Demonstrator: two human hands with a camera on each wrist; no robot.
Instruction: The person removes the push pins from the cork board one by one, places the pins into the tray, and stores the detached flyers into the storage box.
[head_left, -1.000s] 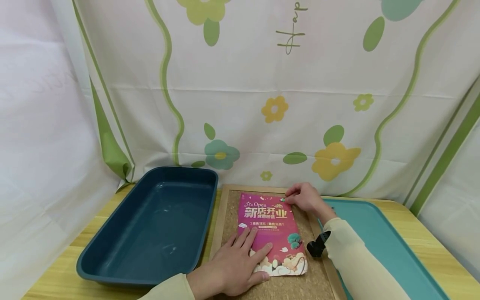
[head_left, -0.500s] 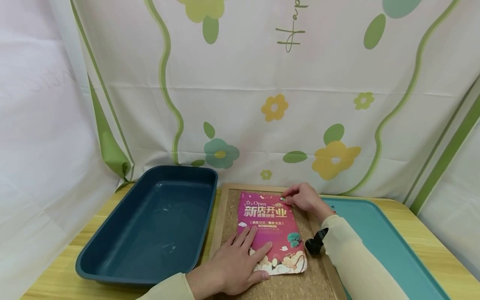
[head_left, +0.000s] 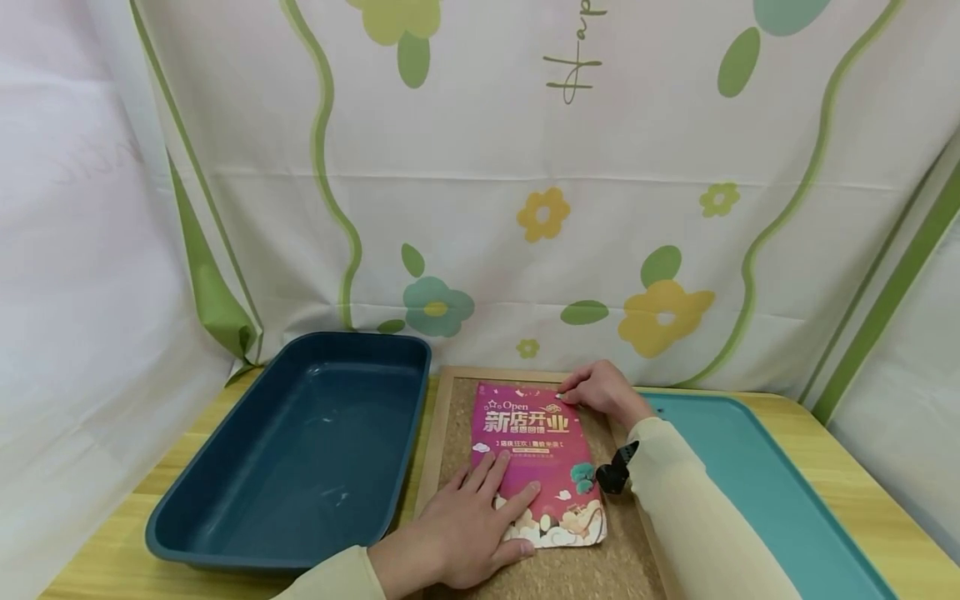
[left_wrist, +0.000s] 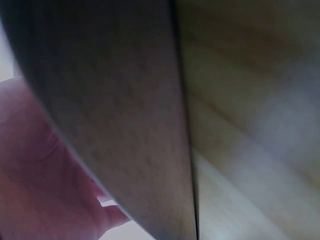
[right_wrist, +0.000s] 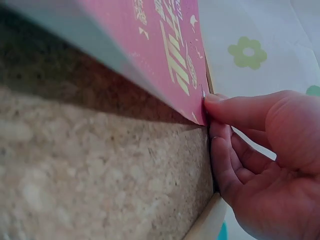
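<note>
With left hand [head_left: 461, 533] spread flat, rests on magenta poster [head_left: 546, 468] over framed corkboard [head_left: 573, 575], presumably against sliding; with right hand [head_left: 602, 392], pinches small pale object [head_left: 560, 397] at poster's upper right corner, probably for alignment

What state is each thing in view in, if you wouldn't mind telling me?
Flyer: face up, right edge lifted.
Cork board: lying flat, partly covered.
Navy tray: upright, open-topped.
Turquoise tray: lying flat, partly hidden.
Table: partly covered.
Curtain: hanging, creased.
Left hand: fingers spread, resting on the flyer.
Right hand: pinching a small pale piece, too small to identify.
</note>
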